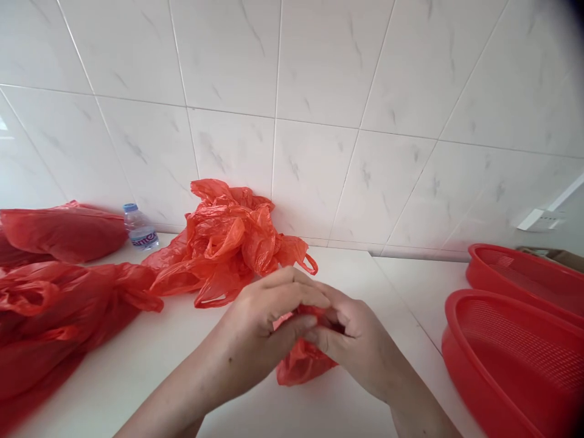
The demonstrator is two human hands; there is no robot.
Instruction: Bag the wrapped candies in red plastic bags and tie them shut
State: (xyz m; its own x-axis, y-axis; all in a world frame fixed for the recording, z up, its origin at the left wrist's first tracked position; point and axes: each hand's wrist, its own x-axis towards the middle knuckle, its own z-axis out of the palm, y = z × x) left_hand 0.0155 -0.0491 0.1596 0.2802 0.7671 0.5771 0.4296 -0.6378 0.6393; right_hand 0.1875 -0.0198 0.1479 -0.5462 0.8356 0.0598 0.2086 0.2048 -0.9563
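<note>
My left hand and my right hand meet over the white counter, both closed on a small crumpled red plastic bag. The fingers of both hands pinch its top, and its bulk hangs below them, touching the counter. A heap of loose red plastic bags lies just behind my hands against the tiled wall.
Filled red bags lie along the left side of the counter, one more behind them. A small water bottle stands by the wall. Two red perforated baskets sit at the right edge. A wall socket is at far right.
</note>
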